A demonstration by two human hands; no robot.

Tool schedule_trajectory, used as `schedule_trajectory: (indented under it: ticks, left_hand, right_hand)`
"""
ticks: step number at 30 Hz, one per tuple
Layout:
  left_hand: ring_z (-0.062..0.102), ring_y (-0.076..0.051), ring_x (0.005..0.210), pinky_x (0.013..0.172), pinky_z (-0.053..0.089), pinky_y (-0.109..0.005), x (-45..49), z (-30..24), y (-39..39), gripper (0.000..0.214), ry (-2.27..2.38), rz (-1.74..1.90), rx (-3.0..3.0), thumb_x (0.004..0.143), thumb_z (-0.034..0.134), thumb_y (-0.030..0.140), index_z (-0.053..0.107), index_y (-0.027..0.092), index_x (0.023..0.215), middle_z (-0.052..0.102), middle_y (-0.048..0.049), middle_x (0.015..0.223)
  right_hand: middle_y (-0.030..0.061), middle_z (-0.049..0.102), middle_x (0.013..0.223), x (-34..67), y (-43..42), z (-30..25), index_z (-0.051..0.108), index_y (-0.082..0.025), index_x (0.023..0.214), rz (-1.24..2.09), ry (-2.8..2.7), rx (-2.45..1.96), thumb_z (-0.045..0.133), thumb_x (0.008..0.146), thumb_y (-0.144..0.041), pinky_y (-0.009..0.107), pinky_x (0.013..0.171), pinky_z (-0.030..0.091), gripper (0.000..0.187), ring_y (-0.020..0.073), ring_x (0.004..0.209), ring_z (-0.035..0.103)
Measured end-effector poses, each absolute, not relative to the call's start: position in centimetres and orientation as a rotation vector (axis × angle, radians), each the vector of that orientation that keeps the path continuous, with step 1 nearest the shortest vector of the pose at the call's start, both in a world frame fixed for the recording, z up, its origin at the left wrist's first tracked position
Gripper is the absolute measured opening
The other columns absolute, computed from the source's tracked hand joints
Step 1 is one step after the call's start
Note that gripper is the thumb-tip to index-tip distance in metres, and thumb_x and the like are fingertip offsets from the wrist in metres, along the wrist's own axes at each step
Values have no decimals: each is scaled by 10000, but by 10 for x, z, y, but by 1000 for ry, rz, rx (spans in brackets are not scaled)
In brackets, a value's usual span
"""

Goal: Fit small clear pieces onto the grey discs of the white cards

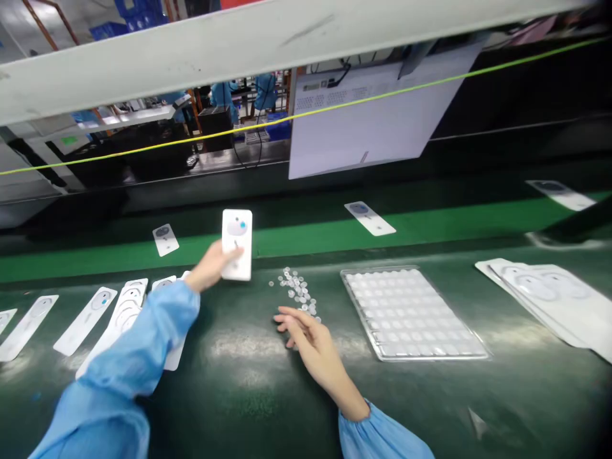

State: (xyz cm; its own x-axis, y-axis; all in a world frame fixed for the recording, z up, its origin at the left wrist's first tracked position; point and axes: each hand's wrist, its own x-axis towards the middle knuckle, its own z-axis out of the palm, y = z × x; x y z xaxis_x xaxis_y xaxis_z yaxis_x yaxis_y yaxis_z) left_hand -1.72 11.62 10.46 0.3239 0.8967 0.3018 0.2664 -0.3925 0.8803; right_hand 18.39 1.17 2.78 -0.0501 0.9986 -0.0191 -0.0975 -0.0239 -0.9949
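My left hand [210, 268] grips a white rectangular card [238, 245] and holds it upright above the dark green bench, with a grey oval and a blue dot printed on it. My right hand [310, 338] lies open, its fingertips at the lower edge of a loose pile of small clear round discs [296, 290]. Several white cards [86, 320] lie in a slanted row at the left, partly under my left sleeve. A clear blister tray of white pieces [411, 315] sits to the right of my right hand.
A stack of white cards [540, 299] lies at the bench's right. More cards [369, 218] rest on a green belt [306, 239] behind. A white beam [239, 57], a yellow-green cord [287, 118] and a hanging screen [377, 108] cross above. Blue-clad co-workers [229, 95] stand beyond.
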Motion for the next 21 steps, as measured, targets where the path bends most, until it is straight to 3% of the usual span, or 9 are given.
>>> schedule_trajectory:
  ticks: [2,5,7,10,15,21]
  left_hand:
    - [734,-219,786,655,611,-302,-8,82,81,425,1025,974,1638,1013,595,475,663,70,1123,742,-94,924]
    - [751,-239,851,709,612,-307,-2,56,31,433,1068,911,1211,901,753,461,669,94,1114,771,-140,1016]
    - [752,-257,930,776,609,-315,-1,48,14,444,1094,1010,1024,837,815,438,684,110,1106,770,-141,1072]
    - [747,-302,1008,820,608,-344,-1,47,12,466,1056,1154,786,775,847,408,697,113,1102,767,-153,1094]
    - [759,-337,940,647,594,-308,4,46,16,388,1147,1201,534,701,829,329,693,103,985,774,-168,1026]
    - [767,-315,914,624,587,-281,4,45,13,393,1159,1168,502,699,814,307,662,118,1009,776,-156,1030]
  right_hand:
    - [99,747,879,182,7,30,704,-169,1141,1419,-1215,-1073,663,880,-690,274,534,519,584,204,704,677]
    - [9,636,654,180,-4,31,674,-171,893,1576,-1409,-1015,569,957,-669,242,471,422,512,125,497,533]
    - [-7,592,623,180,-10,30,626,-174,804,1643,-1539,-1020,513,990,-663,238,474,393,535,116,491,502]
    - [-13,562,614,180,-14,27,617,-170,820,1668,-1674,-1055,474,1005,-669,244,490,396,551,128,513,510]
    - [-12,541,602,175,-14,27,621,-179,811,1601,-1798,-1066,456,1024,-643,255,508,404,536,143,533,498]
    - [-18,533,580,175,-15,27,568,-194,751,1593,-1840,-1086,462,1037,-599,267,533,398,507,153,534,517]
